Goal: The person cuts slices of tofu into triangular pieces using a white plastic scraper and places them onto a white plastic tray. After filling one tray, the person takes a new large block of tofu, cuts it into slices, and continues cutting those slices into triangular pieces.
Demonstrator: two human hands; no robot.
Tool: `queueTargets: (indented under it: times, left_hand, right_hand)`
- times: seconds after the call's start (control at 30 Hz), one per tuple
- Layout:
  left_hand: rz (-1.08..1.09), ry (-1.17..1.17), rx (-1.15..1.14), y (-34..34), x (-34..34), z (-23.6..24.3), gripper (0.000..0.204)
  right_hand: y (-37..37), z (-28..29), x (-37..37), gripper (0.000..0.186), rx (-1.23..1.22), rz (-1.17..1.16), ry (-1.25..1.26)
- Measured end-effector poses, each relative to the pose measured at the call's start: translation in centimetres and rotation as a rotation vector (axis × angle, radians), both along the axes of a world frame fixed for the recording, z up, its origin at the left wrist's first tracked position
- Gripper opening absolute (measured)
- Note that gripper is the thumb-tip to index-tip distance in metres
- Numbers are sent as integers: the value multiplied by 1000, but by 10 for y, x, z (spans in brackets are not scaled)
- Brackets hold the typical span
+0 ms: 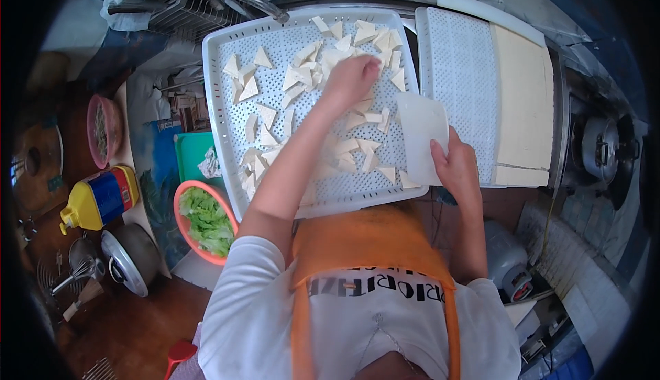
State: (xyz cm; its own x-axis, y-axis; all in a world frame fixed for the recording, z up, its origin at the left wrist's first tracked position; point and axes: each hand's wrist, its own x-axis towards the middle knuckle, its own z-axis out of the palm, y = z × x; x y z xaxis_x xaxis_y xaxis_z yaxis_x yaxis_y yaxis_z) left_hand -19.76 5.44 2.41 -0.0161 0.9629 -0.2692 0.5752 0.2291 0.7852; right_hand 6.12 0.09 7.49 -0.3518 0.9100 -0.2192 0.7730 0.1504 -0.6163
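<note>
Inside the white perforated tray [275,33], white triangular pieces [249,89] lie scattered, the left hand [349,81] bent down among them, its fingertips too hidden to tell whether they grasp any; at the tray's right edge, the right hand [457,163] grips a flat whitish panel [421,132]

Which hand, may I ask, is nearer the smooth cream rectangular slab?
Right: the right hand is left of the slab; the left hand is farther left, among white triangular pieces.
</note>
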Motion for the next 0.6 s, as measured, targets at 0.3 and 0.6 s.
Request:
queueTargets:
  times: [0.3, 0.6]
  left_hand:
    - [-43, 513, 263, 117, 23, -85, 32]
    - [-211, 560, 526, 61, 15, -37, 18]
  right_hand:
    - [-11, 4, 7, 22, 1, -84, -28]
    - [-3, -5, 46, 21, 165, -170, 28]
